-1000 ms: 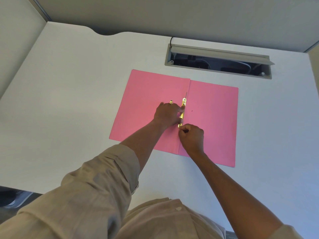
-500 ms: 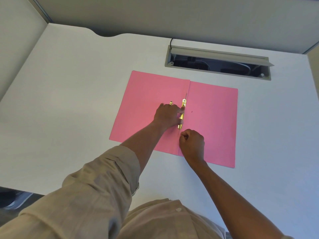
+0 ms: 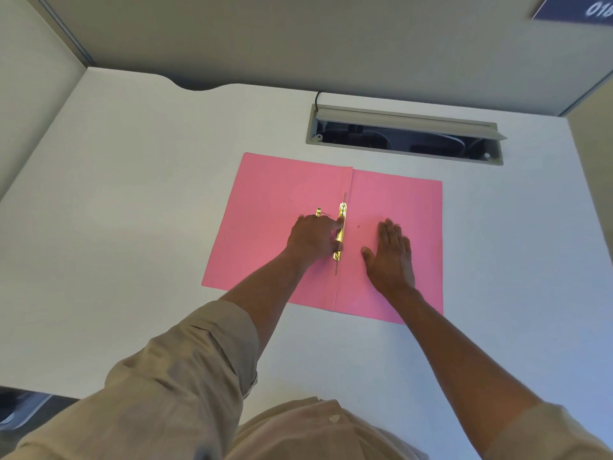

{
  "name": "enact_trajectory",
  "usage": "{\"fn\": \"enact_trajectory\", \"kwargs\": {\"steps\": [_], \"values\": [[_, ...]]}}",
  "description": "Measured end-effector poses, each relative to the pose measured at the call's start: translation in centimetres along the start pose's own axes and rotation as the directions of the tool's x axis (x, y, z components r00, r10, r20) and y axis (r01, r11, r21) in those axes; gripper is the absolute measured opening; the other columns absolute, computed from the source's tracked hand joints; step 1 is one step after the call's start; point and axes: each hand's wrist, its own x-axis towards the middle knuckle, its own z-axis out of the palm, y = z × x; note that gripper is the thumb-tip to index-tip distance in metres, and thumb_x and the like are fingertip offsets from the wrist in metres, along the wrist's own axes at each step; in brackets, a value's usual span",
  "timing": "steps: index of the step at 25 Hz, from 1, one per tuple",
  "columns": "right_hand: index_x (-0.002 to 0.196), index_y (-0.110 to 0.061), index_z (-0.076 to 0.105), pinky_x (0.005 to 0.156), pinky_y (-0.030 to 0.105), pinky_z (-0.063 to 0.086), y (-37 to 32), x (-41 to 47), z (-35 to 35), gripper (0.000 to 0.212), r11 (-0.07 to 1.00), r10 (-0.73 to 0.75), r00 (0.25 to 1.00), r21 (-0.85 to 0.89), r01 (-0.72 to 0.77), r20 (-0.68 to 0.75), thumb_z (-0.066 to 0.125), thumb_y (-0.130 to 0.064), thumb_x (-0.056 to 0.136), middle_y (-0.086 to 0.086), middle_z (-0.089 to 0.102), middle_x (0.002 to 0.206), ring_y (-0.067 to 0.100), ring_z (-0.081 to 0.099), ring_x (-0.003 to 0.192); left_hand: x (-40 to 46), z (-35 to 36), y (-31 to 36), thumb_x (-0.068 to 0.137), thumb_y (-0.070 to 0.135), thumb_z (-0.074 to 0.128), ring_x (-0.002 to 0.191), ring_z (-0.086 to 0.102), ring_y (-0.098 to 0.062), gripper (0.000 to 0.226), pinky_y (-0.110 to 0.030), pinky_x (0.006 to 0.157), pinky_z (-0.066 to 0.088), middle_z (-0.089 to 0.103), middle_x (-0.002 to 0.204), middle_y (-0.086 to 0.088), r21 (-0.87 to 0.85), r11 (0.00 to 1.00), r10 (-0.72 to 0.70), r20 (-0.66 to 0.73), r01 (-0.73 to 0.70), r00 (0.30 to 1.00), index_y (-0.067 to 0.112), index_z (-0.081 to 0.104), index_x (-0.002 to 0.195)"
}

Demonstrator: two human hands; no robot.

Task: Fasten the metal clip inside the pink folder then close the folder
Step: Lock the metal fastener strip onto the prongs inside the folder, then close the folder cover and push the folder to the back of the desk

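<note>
My left hand (image 3: 313, 239) covers the middle of the brass fastener bar (image 3: 340, 232), so only its upper and lower ends show; whether its prongs are bent down beneath my fingers cannot be made out. A thin prong tip shows above the bar and another below it, along the fold. The left hand's fingers are curled, thumb and forefinger pressing on the bar rather than lifting it. My right hand (image 3: 391, 252) lies flat, fingers spread and straight, palm down on the right leaf, holding nothing.

One pink folder (image 3: 275, 200), of matt card, lies open in two rectangular leaves on the white desk (image 3: 132, 194). One small loose brass piece (image 3: 318, 211) sits on the left leaf just beyond my left knuckles, apart from the bar. One small dark dot marks the right leaf between bar and right hand.

One grey cable hatch (image 3: 403, 117), long and narrow, stands open behind the folder; its contents are dark and indistinct. A label at the upper right is cut off by the frame edge.
</note>
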Motion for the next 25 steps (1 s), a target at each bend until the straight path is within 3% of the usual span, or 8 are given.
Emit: {"fn": "enact_trajectory", "kwargs": {"steps": [5, 12, 14, 16, 18, 20, 22, 25], "values": [[0.156, -0.009, 0.004, 0.124, 0.046, 0.003, 1.0, 0.4, 1.4, 0.068, 0.992, -0.061, 0.998, -0.108, 0.06, 0.002, 0.032, -0.04, 0.102, 0.011, 0.002, 0.166, 0.027, -0.002, 0.153, 0.0, -0.1, 0.2, 0.086, 0.04, 0.067, 0.107, 0.061, -0.031, 0.053, -0.037, 0.094, 0.042, 0.072, 0.107, -0.006, 0.001, 1.0, -0.026, 0.012, 0.026, 1.0, 0.026, 0.056, 0.135], [0.156, -0.008, 0.01, 0.124, 0.047, 0.009, 1.1, 0.1, 1.7, 0.07, 0.986, -0.071, 0.997, -0.153, 0.064, -0.039, 0.02, -0.045, 0.097, 0.012, 0.01, 0.165, 0.029, 0.006, 0.153, 0.0, 0.0, -0.5, 0.088, 0.046, 0.063, 0.108, 0.062, -0.028, 0.057, -0.036, 0.092, 0.046, 0.073, 0.109, -0.004, 0.027, 1.0, -0.004, 0.012, 0.004, 1.0, 0.032, 0.049, 0.142], [0.156, -0.008, 0.01, 0.124, 0.047, 0.009, 1.1, 0.0, 1.9, 0.069, 0.986, -0.069, 0.997, -0.157, 0.061, -0.046, 0.022, -0.044, 0.098, 0.012, 0.01, 0.165, 0.028, 0.006, 0.153, -0.2, 0.1, -1.2, 0.091, 0.047, 0.058, 0.105, 0.064, -0.026, 0.052, -0.036, 0.088, 0.051, 0.071, 0.108, -0.004, 0.026, 1.0, 0.011, -0.027, -0.01, 1.0, 0.036, 0.049, 0.141], [0.156, -0.008, 0.01, 0.124, 0.047, 0.009, 1.2, 0.1, 1.9, 0.068, 0.985, -0.074, 0.996, -0.16, 0.064, -0.055, 0.023, -0.044, 0.099, 0.012, 0.011, 0.165, 0.028, 0.007, 0.153, -0.9, 0.3, -2.5, 0.095, 0.04, 0.053, 0.103, 0.06, -0.025, 0.044, -0.036, 0.086, 0.05, 0.066, 0.108, -0.005, 0.001, 1.0, -0.004, -0.158, 0.004, 0.987, 0.033, 0.053, 0.138], [0.156, -0.008, 0.011, 0.124, 0.047, 0.009, 1.2, 0.1, 2.0, 0.068, 0.984, -0.081, 0.995, -0.162, 0.07, -0.063, 0.024, -0.043, 0.099, 0.012, 0.012, 0.165, 0.029, 0.008, 0.152, -2.2, 0.1, -4.9, 0.095, 0.034, 0.054, 0.101, 0.058, -0.027, 0.041, -0.038, 0.084, 0.049, 0.062, 0.108, -0.007, -0.001, 0.993, -0.113, -0.346, 0.12, 0.931, 0.027, 0.057, 0.135], [0.155, -0.007, 0.012, 0.124, 0.047, 0.011, 1.3, 0.1, 2.1, 0.068, 0.985, -0.087, 0.993, -0.158, 0.075, -0.075, 0.025, -0.043, 0.099, 0.013, 0.014, 0.164, 0.029, 0.01, 0.152, -3.5, -0.4, -8.0, 0.093, 0.032, 0.056, 0.104, 0.056, -0.032, 0.043, -0.042, 0.085, 0.049, 0.059, 0.114, -0.011, 0.0, 0.949, -0.288, -0.41, 0.316, 0.865, 0.022, 0.056, 0.135], [0.155, -0.007, 0.012, 0.123, 0.048, 0.011, 1.4, 0.1, 2.2, 0.068, 0.984, -0.092, 0.993, -0.162, 0.078, -0.08, 0.024, -0.044, 0.099, 0.013, 0.014, 0.164, 0.029, 0.01, 0.152, -4.6, -1.2, -10.8, 0.093, 0.035, 0.054, 0.11, 0.053, -0.034, 0.047, -0.044, 0.088, 0.046, 0.053, 0.126, -0.013, 0.008, 0.871, -0.458, -0.352, 0.492, 0.816, 0.02, 0.05, 0.137], [0.155, -0.007, 0.011, 0.123, 0.048, 0.011, 1.4, 0.1, 2.2, 0.069, 0.983, -0.096, 0.992, -0.167, 0.08, -0.086, 0.022, -0.045, 0.098, 0.013, 0.013, 0.164, 0.029, 0.009, 0.152, -5.6, -2.1, -13.3, 0.094, 0.038, 0.052, 0.121, 0.047, -0.035, 0.053, -0.045, 0.098, 0.039, 0.043, 0.141, -0.011, -0.069, 0.786, -0.611, -0.231, 0.614, 0.757, 0.023, 0.042, 0.144]]}}
